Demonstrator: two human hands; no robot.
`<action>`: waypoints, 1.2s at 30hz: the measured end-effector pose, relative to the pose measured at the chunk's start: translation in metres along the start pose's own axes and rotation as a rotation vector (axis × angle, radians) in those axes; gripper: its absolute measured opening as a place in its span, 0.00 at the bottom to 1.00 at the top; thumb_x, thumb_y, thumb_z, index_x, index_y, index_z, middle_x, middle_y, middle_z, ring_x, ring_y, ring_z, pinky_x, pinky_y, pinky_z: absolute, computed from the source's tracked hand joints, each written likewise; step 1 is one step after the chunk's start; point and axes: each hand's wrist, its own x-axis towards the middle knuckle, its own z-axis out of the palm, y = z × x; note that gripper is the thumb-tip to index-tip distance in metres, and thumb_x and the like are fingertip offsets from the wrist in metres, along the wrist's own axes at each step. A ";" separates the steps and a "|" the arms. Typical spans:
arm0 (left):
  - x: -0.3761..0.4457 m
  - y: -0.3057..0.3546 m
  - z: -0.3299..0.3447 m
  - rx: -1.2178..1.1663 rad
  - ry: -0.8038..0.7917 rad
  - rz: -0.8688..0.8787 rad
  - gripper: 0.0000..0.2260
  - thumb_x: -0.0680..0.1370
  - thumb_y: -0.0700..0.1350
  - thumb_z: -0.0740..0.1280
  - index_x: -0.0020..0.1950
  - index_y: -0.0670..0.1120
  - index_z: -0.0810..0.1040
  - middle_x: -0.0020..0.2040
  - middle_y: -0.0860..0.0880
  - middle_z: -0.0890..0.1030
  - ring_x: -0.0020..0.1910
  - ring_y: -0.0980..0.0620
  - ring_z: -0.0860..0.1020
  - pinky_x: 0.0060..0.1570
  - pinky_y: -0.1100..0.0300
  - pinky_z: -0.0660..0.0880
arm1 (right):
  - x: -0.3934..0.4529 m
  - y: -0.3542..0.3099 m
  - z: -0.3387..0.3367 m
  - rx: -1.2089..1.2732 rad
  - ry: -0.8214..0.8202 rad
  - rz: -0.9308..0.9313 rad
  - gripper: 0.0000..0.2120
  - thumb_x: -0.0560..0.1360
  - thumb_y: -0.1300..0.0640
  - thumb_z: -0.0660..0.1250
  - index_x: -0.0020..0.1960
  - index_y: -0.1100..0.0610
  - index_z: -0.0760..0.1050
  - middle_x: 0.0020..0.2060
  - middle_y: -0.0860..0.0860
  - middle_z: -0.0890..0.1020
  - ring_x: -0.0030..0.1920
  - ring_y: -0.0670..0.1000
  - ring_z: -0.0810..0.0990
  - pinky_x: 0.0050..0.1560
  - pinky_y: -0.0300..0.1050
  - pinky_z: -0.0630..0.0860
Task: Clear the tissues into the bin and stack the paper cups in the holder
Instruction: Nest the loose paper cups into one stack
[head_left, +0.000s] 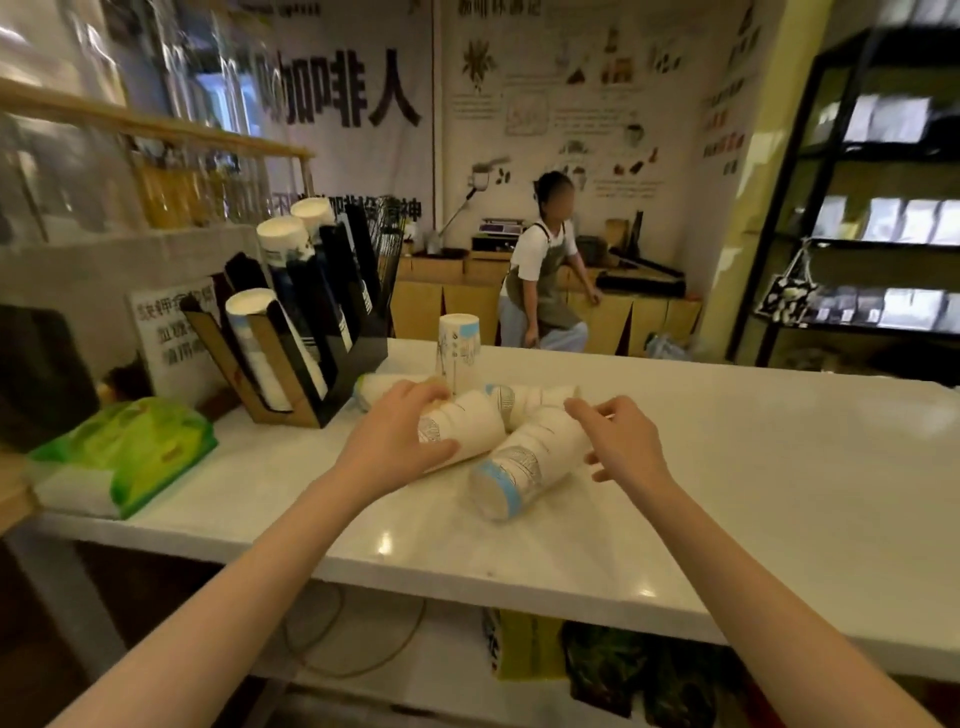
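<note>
these paper cups lying tipped at the middle of the white surface look light and crushable, so hold mid-wall gently: left hand curls around one, right hand hovers spread at 3 o'clock, holder at 10 o'clock.

White poster wall with dark lettering far off; black shelving at right; wooden cabinets behind white counter.
</note>
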 end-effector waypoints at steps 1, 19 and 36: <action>0.007 -0.007 0.004 0.062 -0.008 -0.010 0.28 0.68 0.51 0.71 0.66 0.51 0.66 0.66 0.48 0.70 0.64 0.49 0.69 0.60 0.53 0.69 | 0.009 0.001 0.002 -0.056 0.004 0.035 0.26 0.68 0.39 0.64 0.54 0.59 0.69 0.52 0.57 0.79 0.45 0.59 0.81 0.40 0.55 0.81; 0.032 -0.068 0.050 -0.236 0.166 -0.088 0.36 0.64 0.46 0.76 0.68 0.48 0.65 0.61 0.47 0.72 0.57 0.51 0.72 0.54 0.59 0.71 | 0.061 -0.012 0.003 -0.041 -0.196 0.096 0.28 0.66 0.41 0.70 0.55 0.61 0.71 0.41 0.55 0.80 0.37 0.53 0.83 0.32 0.46 0.81; 0.059 -0.048 0.099 -0.754 -0.059 -0.177 0.30 0.57 0.40 0.79 0.52 0.59 0.70 0.52 0.58 0.76 0.52 0.58 0.74 0.43 0.71 0.72 | 0.077 -0.101 -0.024 0.220 0.170 -0.654 0.29 0.70 0.48 0.70 0.67 0.55 0.65 0.57 0.49 0.75 0.51 0.44 0.76 0.39 0.30 0.76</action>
